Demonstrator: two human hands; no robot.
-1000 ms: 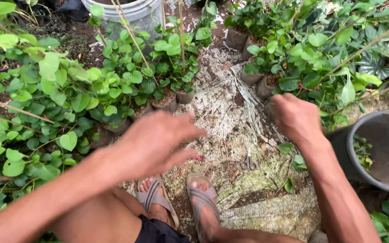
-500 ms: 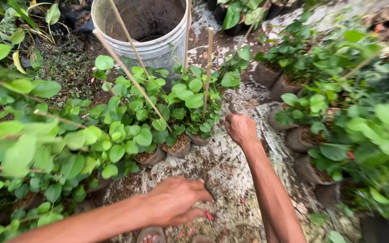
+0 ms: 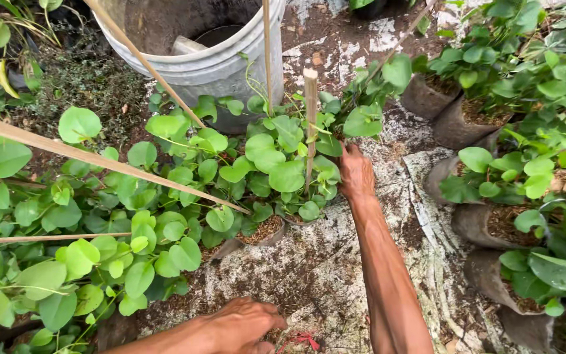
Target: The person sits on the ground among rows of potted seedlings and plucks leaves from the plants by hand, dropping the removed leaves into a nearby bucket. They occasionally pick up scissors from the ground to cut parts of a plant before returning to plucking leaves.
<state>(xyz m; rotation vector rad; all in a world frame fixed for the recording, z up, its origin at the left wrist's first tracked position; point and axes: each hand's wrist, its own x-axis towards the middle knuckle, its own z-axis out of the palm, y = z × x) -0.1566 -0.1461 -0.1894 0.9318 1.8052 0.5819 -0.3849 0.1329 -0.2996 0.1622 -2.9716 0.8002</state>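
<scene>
Right hand [image 3: 356, 172]: arm stretched forward over the ground, hand pushed in among the leaves of a small potted plant [image 3: 287, 172]. Fingers are buried in the foliage; cannot tell whether they grip anything.
Left hand [image 3: 242, 323]: low at the bottom edge, resting on the soil-strewn ground sheet [image 3: 335, 262]. Fingers curled loosely together, nothing seen in them.
Potted plant: stands mid-frame, just left of the right hand, in a dark soil-filled grow bag [image 3: 264, 231]. Round green leaves, a cut bamboo stake [image 3: 310, 124] rising upright through it.
Neighbouring plants: a dense bed of the same round-leaved seedlings [image 3: 99, 242] fills the left side, touching the potted plant's leaves.
Long canes: one pale cane [image 3: 99, 158] crosses the left bed on a slant, another [image 3: 145, 62] leans up against the bucket, a thin one [image 3: 47, 238] lies near level lower down.
Bucket [image 3: 204, 62]: grey-white, beyond the plants at top centre, dirty inside, some pale object at its bottom.
Right row: more bagged plants [image 3: 492, 223] stand along the right edge, bags dark and wrinkled, well apart from the left hand.
Ground: whitish sheet, stained and crumbed with soil, runs between the two plant groups; a small red scrap [image 3: 306, 339] lies just beside the left hand.
</scene>
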